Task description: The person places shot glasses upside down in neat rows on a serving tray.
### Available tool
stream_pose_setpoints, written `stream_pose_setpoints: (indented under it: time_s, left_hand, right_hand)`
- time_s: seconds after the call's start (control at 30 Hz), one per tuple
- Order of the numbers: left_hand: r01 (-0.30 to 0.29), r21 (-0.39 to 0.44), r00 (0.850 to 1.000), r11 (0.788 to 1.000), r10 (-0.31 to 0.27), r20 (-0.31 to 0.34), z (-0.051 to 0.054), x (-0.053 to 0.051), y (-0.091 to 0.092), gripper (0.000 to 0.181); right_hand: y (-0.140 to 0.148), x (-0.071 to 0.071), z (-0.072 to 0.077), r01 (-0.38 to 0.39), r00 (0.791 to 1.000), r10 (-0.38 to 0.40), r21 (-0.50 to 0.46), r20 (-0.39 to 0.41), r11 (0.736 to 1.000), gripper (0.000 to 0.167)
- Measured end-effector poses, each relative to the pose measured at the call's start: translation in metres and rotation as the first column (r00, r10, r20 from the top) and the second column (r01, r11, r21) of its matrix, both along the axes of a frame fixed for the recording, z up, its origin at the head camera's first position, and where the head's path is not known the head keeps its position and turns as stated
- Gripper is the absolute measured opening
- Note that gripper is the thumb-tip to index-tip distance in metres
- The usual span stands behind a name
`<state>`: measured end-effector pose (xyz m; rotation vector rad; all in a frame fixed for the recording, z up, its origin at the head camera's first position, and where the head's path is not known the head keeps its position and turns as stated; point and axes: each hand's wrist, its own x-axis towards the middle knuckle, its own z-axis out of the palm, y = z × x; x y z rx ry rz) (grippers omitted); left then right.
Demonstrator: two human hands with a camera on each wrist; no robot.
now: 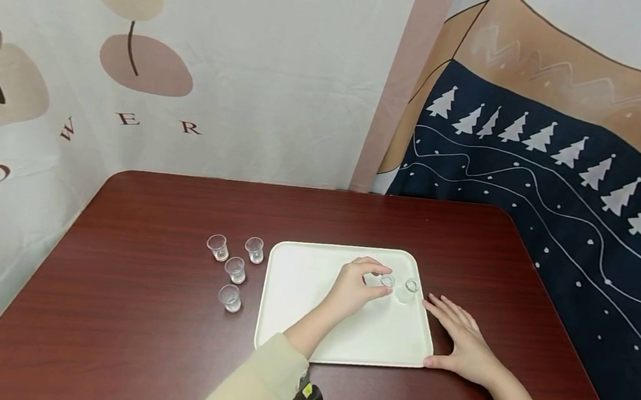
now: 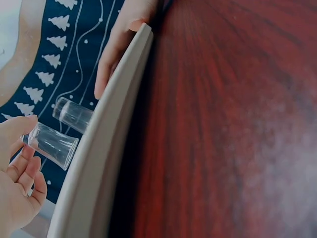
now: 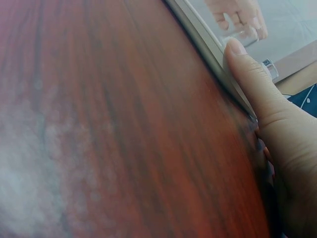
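Note:
The left hand [image 1: 351,289] pinches a small clear glass [image 1: 387,281] between thumb and fingers over the right part of the white tray [image 1: 298,302]. In the left wrist view this glass [image 2: 52,145] is upside down, its narrow base at the fingertips of the left hand [image 2: 20,183] and its wide rim by the tray. Close to it, a second clear glass [image 1: 411,286] stands inverted on the tray. At the tray's right edge, the right hand [image 1: 466,346] has its fingers extended; in the right wrist view its thumb [image 3: 257,84] rests on the tray rim [image 3: 205,37].
Several clear glasses stand upright on the brown table [image 1: 139,311] left of the tray, among them one glass [image 1: 235,270] near the tray's left edge and another [image 1: 230,298] in front of it. A printed cloth [image 1: 279,91] hangs behind the table.

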<state>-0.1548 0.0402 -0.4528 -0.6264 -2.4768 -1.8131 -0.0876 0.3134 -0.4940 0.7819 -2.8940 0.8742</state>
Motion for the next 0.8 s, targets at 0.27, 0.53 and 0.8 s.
stream_pose_setpoints:
  time_s: [0.27, 0.53, 0.8]
  left_hand:
    - [0.002, -0.04, 1.0, 0.999, -0.002, -0.001, -0.0045, -0.0037, 0.0042, 0.028]
    - [-0.008, -0.084, 1.0, 0.996, 0.009, 0.003, -0.006, -0.0042, 0.0037, 0.028]
    - [-0.011, -0.086, 1.0, 0.996, 0.011, 0.004, 0.0025, 0.0, -0.0052, 0.04]
  right_hand:
    - [-0.0011, -0.0013, 0.0014, 0.001, 1.0, -0.001, 0.004, -0.01, 1.0, 0.103]
    - [-0.0015, -0.0015, 0.0021, 0.003, 1.0, -0.003, 0.001, -0.006, 1.0, 0.103]
    - [-0.0015, 0.0001, 0.0013, 0.0, 1.0, 0.0, -0.004, 0.005, 1.0, 0.102]
